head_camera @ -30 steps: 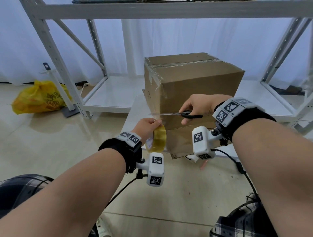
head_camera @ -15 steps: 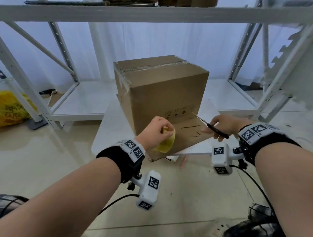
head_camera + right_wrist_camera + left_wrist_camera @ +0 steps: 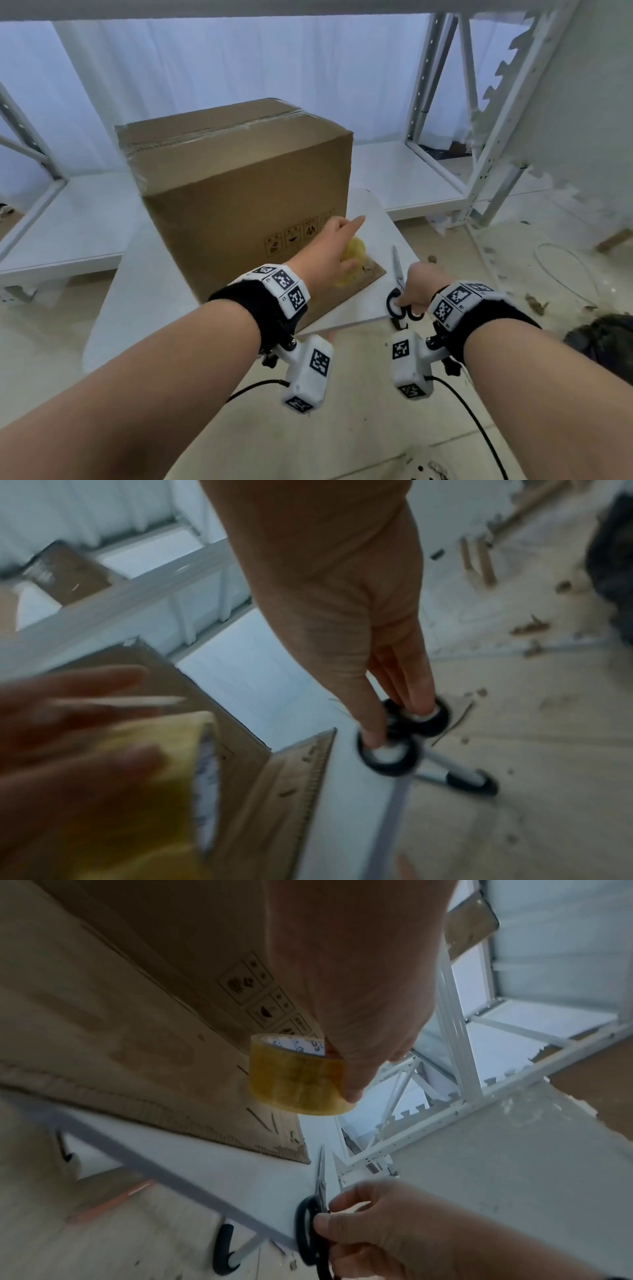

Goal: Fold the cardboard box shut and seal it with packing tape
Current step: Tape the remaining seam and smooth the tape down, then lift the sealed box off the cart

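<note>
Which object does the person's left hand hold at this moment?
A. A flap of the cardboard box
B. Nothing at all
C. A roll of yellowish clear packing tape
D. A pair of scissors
C. In the left wrist view the left hand grips the roll of packing tape beside the cardboard box, while the right hand holds the scissors.

Cardboard box (image 3: 239, 192): brown, upright on a flat cardboard sheet (image 3: 371, 272), flaps folded shut, clear tape running along the top seam and down the left side. Handling symbols printed low on the near face. Packing tape roll (image 3: 296, 1076): yellowish, translucent, white printed core, at the box's 5 o'clock, over the sheet.
</note>
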`<state>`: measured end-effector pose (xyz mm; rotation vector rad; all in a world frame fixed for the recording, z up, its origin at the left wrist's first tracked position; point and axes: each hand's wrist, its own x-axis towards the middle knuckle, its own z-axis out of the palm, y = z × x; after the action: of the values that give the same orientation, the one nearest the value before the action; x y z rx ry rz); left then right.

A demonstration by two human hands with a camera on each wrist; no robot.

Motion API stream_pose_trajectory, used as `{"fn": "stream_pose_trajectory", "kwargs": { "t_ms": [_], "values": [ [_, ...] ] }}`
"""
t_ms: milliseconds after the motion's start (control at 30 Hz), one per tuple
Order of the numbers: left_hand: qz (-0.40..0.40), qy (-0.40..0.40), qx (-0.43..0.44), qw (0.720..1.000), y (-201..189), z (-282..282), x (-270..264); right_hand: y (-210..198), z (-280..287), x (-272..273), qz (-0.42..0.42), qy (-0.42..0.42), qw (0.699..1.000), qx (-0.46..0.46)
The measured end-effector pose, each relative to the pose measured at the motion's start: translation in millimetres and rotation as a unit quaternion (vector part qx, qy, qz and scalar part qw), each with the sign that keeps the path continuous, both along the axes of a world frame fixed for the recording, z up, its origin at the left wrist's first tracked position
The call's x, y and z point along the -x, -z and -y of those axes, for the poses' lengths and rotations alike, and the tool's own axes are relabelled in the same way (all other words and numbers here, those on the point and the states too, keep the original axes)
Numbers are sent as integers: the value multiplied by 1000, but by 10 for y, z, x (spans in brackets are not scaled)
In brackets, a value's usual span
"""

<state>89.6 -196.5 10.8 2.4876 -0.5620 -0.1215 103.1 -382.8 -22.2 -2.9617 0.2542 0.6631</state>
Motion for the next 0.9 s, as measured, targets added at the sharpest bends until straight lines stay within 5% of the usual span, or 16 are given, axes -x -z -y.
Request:
{"fn": "stream_pose_trajectory", "kwargs": {
  "t_ms": [167, 367, 500, 900],
  "values": [
    [56, 60, -53, 995, 91, 383, -505, 115, 121, -163, 23, 13, 996, -83],
    [64, 105, -150, 981, 405, 695, -1066, 267, 514, -353, 160, 120, 956, -214],
    [37, 61, -173, 982, 561, 690, -1284, 345, 498, -474, 165, 127, 945, -251],
    [105, -5, -104, 989, 188, 102, -736, -130, 126, -458, 218, 21, 946, -239]
  ]
}}
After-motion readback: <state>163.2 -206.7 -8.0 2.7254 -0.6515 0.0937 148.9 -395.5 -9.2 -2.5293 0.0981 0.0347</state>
